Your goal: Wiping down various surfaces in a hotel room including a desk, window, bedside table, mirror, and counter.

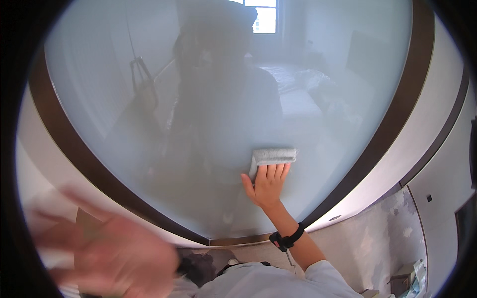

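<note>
My right hand [269, 188] presses a folded light grey cloth [275, 154] against a glossy, pale glass panel [223, 149]. Its fingers lie over the lower part of the cloth and the thumb sticks out to the left. A black band with a small device [286, 238] circles the right wrist. Close to the camera at lower left, my left hand [123, 249] is blurred, with its fingers spread and nothing seen in them. It appears apart from the panel.
A dark brown frame [372, 156] borders the panel, with white surfaces outside it. Reflections show a person, a window and a bed. Below lies a patterned grey floor [357, 249]. A small box [404, 277] stands at lower right, beside crumpled plastic [419, 279].
</note>
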`<state>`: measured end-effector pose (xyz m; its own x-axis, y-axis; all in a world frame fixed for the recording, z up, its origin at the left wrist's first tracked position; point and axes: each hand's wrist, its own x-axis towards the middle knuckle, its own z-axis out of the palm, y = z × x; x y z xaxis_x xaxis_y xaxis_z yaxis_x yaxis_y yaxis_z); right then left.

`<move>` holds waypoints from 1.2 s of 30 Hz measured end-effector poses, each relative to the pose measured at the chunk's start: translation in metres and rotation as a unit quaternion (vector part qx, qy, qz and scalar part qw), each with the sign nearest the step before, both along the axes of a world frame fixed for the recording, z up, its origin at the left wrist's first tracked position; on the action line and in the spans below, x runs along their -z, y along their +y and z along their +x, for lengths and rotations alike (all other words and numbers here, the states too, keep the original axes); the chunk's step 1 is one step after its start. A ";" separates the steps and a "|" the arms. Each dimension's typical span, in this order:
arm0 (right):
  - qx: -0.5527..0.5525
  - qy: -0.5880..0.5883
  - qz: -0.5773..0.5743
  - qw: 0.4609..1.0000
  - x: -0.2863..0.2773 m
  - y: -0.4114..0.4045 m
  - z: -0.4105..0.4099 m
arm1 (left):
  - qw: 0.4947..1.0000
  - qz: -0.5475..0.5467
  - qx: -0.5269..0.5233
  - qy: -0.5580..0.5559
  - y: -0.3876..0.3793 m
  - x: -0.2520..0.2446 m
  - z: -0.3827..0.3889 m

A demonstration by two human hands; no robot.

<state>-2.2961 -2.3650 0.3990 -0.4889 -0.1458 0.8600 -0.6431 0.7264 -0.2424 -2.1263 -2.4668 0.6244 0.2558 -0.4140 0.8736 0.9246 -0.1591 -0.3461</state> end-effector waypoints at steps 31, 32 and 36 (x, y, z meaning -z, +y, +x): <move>0.064 0.083 -0.037 0.994 -0.092 0.041 -0.032 | 0.582 -0.128 -0.738 -0.317 -0.068 0.272 -0.119; 0.062 0.079 -0.033 0.994 -0.067 0.042 -0.033 | 0.587 -0.132 -0.733 -0.317 -0.067 0.273 -0.121; 0.049 0.073 0.013 0.996 0.034 0.048 -0.029 | 0.576 -0.147 -0.742 -0.311 -0.068 0.274 -0.119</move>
